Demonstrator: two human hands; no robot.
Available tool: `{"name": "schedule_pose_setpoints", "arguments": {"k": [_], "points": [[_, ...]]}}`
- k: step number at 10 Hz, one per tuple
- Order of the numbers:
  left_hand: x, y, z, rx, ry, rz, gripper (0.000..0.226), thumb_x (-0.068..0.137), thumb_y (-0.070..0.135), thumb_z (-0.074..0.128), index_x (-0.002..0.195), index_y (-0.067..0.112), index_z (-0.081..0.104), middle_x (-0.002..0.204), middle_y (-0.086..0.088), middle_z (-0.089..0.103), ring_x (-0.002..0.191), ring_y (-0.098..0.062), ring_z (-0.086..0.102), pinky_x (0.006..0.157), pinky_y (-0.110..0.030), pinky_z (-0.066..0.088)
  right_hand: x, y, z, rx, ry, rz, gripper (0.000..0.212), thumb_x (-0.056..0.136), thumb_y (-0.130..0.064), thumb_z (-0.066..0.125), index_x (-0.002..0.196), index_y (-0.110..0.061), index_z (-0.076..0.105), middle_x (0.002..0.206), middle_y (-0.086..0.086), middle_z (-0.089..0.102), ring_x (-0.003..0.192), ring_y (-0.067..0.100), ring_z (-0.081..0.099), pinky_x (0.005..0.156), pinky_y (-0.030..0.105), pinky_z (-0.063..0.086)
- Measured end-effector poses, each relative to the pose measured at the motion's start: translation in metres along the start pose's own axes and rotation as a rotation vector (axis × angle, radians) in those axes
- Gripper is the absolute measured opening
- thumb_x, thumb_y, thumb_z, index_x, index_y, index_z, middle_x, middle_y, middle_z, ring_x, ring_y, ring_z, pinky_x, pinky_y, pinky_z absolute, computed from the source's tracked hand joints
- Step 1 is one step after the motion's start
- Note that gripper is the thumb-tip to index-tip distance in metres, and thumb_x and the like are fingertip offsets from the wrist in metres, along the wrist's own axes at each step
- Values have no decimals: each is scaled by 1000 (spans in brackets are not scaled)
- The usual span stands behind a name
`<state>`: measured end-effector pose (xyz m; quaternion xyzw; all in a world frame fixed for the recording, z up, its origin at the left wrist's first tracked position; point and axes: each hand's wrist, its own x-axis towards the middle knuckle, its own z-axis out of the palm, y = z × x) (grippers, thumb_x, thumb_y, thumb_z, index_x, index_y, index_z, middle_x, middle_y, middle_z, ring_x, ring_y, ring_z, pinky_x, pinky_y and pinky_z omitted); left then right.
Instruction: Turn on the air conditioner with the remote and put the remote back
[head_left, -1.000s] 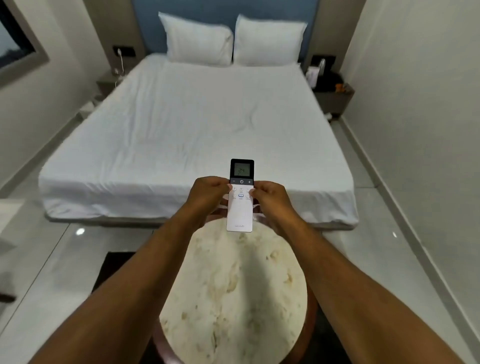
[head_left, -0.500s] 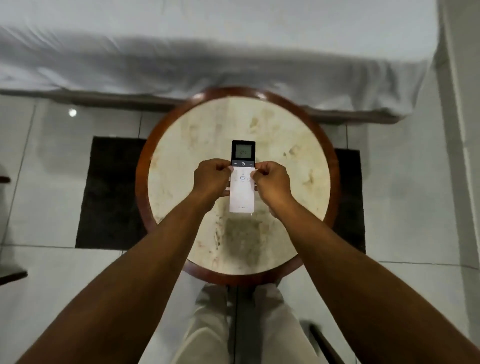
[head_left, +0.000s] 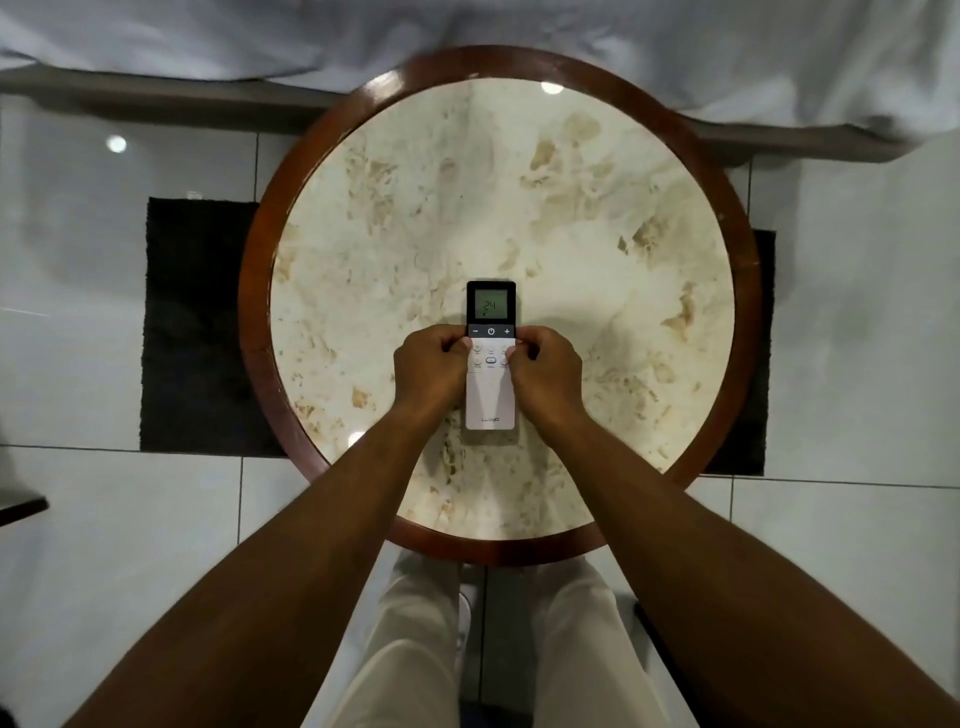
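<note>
The remote (head_left: 490, 402) is white with a black top and a lit screen reading 24. It lies lengthwise over the middle of the round marble table (head_left: 571, 218), low enough that I cannot tell whether it touches the top. My left hand (head_left: 430, 371) grips its left edge and my right hand (head_left: 546, 370) grips its right edge, thumbs on the button face. The air conditioner is out of view.
The table has a dark wooden rim (head_left: 254, 291) and stands on a black mat (head_left: 192, 327) over pale floor tiles. The foot of the bed with its white sheet (head_left: 208, 36) runs along the far side. My legs (head_left: 410, 649) are below the table's near edge.
My view has swung down from the bed to the tabletop. Both hands have lowered the remote toward the table, and the table now looks closer and larger.
</note>
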<state>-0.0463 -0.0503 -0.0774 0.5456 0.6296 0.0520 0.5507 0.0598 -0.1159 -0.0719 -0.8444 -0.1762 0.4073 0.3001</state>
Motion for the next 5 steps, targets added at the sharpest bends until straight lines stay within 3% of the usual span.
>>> {"name": "schedule_pose_setpoints", "arguments": {"k": [3, 5], "points": [[3, -6, 3, 49, 6, 78, 23, 90, 18, 55, 106, 19, 73, 102, -2, 74, 89, -18, 68, 81, -39, 57, 3, 4, 8, -61, 25, -8, 30, 93, -5, 48, 117, -8, 66, 118, 12, 67, 106, 24, 62, 93, 40, 50], [0, 2, -8, 210, -16, 136, 25, 93, 21, 54, 112, 16, 69, 110, -6, 73, 94, -20, 66, 80, -28, 50, 4, -5, -5, -126, -8, -69, 25, 93, -6, 49, 104, -3, 71, 104, 14, 71, 95, 26, 65, 71, 28, 49]]}}
